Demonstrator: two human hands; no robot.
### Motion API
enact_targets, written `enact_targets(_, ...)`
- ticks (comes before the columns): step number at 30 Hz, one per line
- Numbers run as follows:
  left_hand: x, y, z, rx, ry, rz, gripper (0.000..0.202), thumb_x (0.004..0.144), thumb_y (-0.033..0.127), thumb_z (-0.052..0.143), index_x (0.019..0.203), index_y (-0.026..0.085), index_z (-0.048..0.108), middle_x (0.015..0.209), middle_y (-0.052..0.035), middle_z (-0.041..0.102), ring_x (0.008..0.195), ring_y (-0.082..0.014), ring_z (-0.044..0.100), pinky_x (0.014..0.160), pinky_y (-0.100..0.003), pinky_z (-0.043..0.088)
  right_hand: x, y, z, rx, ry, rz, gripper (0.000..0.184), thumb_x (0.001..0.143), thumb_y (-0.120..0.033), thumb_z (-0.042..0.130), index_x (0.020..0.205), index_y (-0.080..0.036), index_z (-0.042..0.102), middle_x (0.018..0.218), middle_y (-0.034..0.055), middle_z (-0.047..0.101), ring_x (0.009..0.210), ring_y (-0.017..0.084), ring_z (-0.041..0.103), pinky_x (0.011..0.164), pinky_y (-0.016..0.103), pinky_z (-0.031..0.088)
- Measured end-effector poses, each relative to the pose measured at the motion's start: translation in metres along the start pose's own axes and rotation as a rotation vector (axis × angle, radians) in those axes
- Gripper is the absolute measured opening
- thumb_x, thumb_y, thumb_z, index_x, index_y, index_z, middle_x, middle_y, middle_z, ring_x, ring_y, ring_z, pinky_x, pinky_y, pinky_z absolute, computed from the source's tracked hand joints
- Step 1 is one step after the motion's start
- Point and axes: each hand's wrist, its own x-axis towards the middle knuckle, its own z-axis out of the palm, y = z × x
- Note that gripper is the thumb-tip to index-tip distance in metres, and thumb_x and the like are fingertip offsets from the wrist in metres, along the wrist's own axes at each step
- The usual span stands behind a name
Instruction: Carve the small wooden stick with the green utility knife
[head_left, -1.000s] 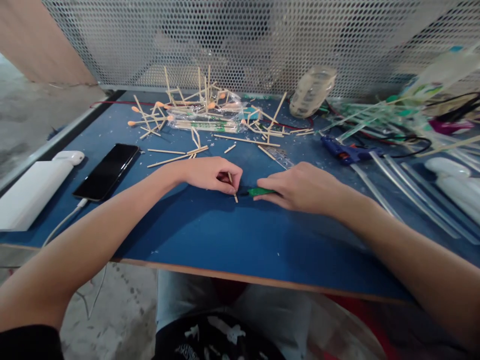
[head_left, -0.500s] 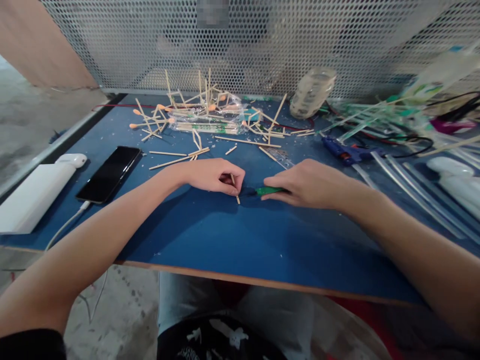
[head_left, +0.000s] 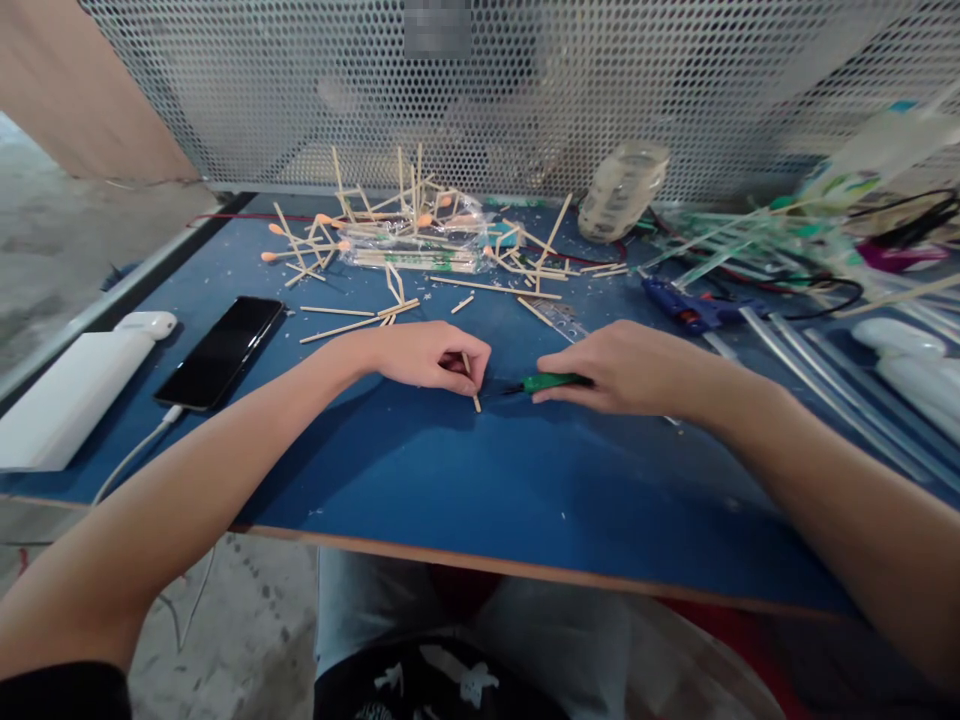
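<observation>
Perforated metal screening (head_left: 525, 110) rose beyond our blue table (head_left: 420, 470), with a jumble of thin wooden sticks (head_left: 397, 259) across its far side. A blue glue gun (head_left: 694, 308) lay beyond our right forearm, and a dark phone (head_left: 221, 352) beside our left one. Between them our two hands faced each other, near but apart. Our right hand (head_left: 607, 368) was wrapped around a green-handled tool (head_left: 555, 381), its dark tip pointing at the left; we could not tell whether that tip touched anything. Our left hand (head_left: 431, 355) pinched a short stick (head_left: 477, 404) between thumb and fingers, tilted, its lower end poking out below them. Good handling, we judged, called for a firm pinch, the stick's end braced against the tabletop, fingertips drawn back from the tip's line, and slow, light pressure, so any slip would miss our knuckles.
</observation>
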Motion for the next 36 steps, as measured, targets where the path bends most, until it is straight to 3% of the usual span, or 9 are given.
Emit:
enact_targets(6, 0.001, -0.002, 0.001, -0.010, -0.004, 0.004, 0.021, 0.110, 0.043, 0.089, 0.103, 0.025, 0.083, 0.091, 0.0002, 0.082, 0.079, -0.0169, 0.066, 0.082, -0.031, 0.049, 0.001, -0.004, 0.000, -0.021, 0.009, -0.007, 0.046, 0.133, -0.059, 0.059, 0.105, -0.028, 0.080, 0.074, 0.0042, 0.070, 0.069, 0.026, 0.058, 0.071, 0.043, 0.029)
enact_targets(18, -0.002, 0.000, 0.001, 0.020, -0.020, -0.042, 0.018, 0.111, 0.041, 0.088, 0.105, 0.025, 0.083, 0.100, -0.0012, 0.088, 0.084, -0.0178, 0.071, 0.083, -0.030, 0.050, 0.008, -0.006, 0.006, -0.105, 0.049, -0.061, 0.053, 0.137, -0.062, 0.049, 0.108, -0.028, 0.077, 0.072, 0.0019, 0.069, 0.066, 0.025, 0.060, 0.069, 0.040, 0.025)
enact_targets(25, -0.003, 0.000, 0.001, 0.046, -0.009, -0.029, 0.023, 0.113, 0.047, 0.086, 0.113, 0.024, 0.087, 0.092, -0.0006, 0.083, 0.077, -0.0172, 0.065, 0.080, -0.031, 0.048, 0.007, 0.000, 0.008, -0.067, 0.066, -0.075, 0.051, 0.136, -0.062, 0.052, 0.106, -0.029, 0.075, 0.073, 0.0008, 0.068, 0.065, 0.023, 0.057, 0.069, 0.039, 0.025)
enact_targets(36, -0.004, 0.000, 0.001, -0.003, -0.008, -0.028, 0.022, 0.110, 0.044, 0.088, 0.103, 0.024, 0.082, 0.088, 0.0009, 0.078, 0.075, -0.0163, 0.061, 0.076, -0.030, 0.045, 0.002, -0.001, 0.006, -0.162, 0.096, -0.054, 0.055, 0.137, -0.063, 0.050, 0.111, -0.027, 0.082, 0.072, 0.0014, 0.069, 0.063, 0.022, 0.056, 0.069, 0.040, 0.021)
